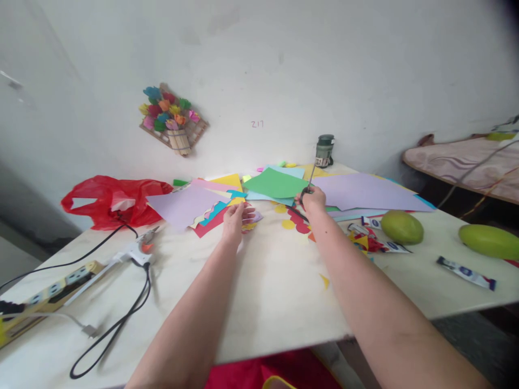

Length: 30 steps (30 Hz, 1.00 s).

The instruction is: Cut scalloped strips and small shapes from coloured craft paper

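My right hand (313,201) is closed around the dark handles of a pair of scissors (312,176), whose blades point up and away from me. Left of it, my left hand (235,218) hovers low over the table with its fingers stretched out and apart. Small yellow and lilac cut paper pieces (249,227) lie just under those fingers. Beside that hand are red paper (206,226) and a wavy-edged blue strip (214,213). Yellow circles (288,224) and red scalloped pieces (299,222) rest between the hands. A green sheet (273,182) lies behind them.
Lilac sheets (357,190) spread to the right, near a green mango (402,227) and a glue tube (466,273). At left are a red plastic bag (109,200), a glue gun (140,249) with its cord, and a power strip (52,292). A dark bottle (325,151) stands by the wall.
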Each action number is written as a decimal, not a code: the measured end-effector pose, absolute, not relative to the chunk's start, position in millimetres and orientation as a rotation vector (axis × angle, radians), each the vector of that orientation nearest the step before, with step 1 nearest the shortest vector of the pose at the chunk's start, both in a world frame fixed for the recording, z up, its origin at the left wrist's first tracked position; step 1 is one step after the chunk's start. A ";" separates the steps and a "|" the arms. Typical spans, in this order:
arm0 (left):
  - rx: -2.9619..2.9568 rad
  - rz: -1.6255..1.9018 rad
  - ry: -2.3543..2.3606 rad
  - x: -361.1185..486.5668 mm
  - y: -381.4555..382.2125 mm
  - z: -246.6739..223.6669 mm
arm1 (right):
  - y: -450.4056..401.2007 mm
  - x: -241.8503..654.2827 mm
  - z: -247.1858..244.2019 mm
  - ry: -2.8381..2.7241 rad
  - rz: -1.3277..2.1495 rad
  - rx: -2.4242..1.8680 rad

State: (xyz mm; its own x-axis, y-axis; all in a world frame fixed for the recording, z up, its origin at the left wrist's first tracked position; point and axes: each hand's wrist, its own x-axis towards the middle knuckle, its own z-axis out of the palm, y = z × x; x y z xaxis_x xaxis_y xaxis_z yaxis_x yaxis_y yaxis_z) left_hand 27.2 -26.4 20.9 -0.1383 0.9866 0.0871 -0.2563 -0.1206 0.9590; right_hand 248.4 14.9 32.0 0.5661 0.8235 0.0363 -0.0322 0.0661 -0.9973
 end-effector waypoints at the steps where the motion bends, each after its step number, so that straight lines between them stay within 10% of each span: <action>1: 1.040 1.459 1.033 27.4 -25.8 20.3 | 14.1 242.6 36.1 -0.641 0.802 -1.307; 30: 0.996 1.625 0.859 7.7 -7.5 17.0 | -24.6 160.7 25.7 -1.040 1.053 -1.009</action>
State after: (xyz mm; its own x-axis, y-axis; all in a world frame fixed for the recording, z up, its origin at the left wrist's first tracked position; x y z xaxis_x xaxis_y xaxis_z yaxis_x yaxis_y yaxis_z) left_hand 7.7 -7.5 17.0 -0.1567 0.9676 0.1981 -0.3817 -0.2443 0.8914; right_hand 160.7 -24.6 25.7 0.1683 0.9721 0.1634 -0.1751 0.1926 -0.9655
